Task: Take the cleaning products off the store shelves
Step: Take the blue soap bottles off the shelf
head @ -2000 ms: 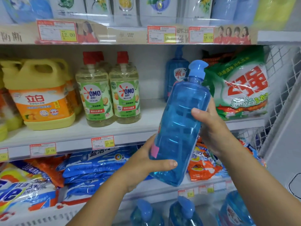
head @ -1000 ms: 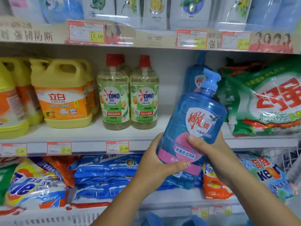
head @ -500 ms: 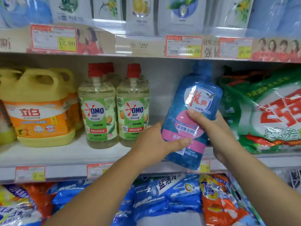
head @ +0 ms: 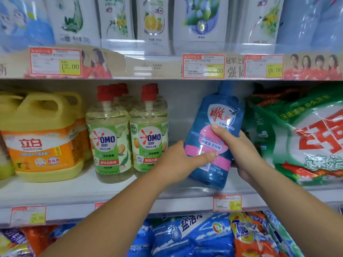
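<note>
Head view: a tilted blue detergent bottle (head: pixel 213 115) (blue liquid inside) is gripped at its label by the left hand (head: pixel 178 162) and right hand (head: pixel 241 149), just over the middle shelf (head: pixel 74 193). Left of the grip, OMO bottles (head: pixel 109 138) of pale yellow liquid are seen upright.

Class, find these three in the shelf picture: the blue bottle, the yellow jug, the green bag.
blue bottle (head: pixel 207 144), head view, on its pink label.
yellow jug (head: pixel 42 145), head view, on its orange label.
green bag (head: pixel 315 138), head view, on its red lettering.
</note>
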Motion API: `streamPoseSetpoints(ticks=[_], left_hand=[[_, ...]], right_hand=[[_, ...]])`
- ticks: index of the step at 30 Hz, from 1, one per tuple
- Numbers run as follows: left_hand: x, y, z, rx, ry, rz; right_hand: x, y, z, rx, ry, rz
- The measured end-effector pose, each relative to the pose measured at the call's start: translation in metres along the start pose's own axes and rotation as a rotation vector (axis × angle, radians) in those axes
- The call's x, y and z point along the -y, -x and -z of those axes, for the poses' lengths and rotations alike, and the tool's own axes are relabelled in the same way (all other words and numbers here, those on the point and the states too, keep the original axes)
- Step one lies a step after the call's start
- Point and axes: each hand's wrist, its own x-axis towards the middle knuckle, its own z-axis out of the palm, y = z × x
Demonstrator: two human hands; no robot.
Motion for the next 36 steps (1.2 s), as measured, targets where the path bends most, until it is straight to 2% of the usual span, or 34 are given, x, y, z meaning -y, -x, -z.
streamPoseSetpoints(ticks=[8,11,14,16,18,20,23,28,32,36], left_hand=[[0.028,-0.002,-0.007,-0.010,-0.068,0.004],[0.031,0.010,0.003,0.010,-0.194,-0.035],[0.032,0.031,0.016,0.068,-0.426,-0.111],[0.039,0.043,0.019,0.111,-0.700,-0.124],[0.052,0.049,0.018,0.069,-0.938,-0.222],[0.070,0.048,0.013,-0.037,-1.068,-0.371],[0.088,0.043,0.006,-0.147,-1.079,-0.474],[0.092,0.044,0.005,-0.192,-1.092,-0.504],[0.092,0.044,0.005,-0.196,-1.118,-0.500],[0.093,0.045,0.004,-0.192,-1.117,-0.507]], right_hand=[[-0.008,-0.018,-0.001,0.098,0.123,0.057],[-0.011,-0.023,0.000,0.159,0.157,0.062],[-0.011,-0.029,0.002,0.193,0.166,0.070],[-0.015,-0.034,0.004,0.198,0.169,0.065],[-0.021,-0.039,0.004,0.215,0.209,0.073],[-0.024,-0.043,0.003,0.215,0.256,0.074],[-0.024,-0.049,-0.001,0.199,0.348,0.071],[-0.060,-0.037,-0.015,-0.127,0.562,0.241],[-0.067,-0.049,-0.020,-0.113,0.475,0.218],[-0.066,-0.063,-0.030,-0.146,0.644,0.151]])
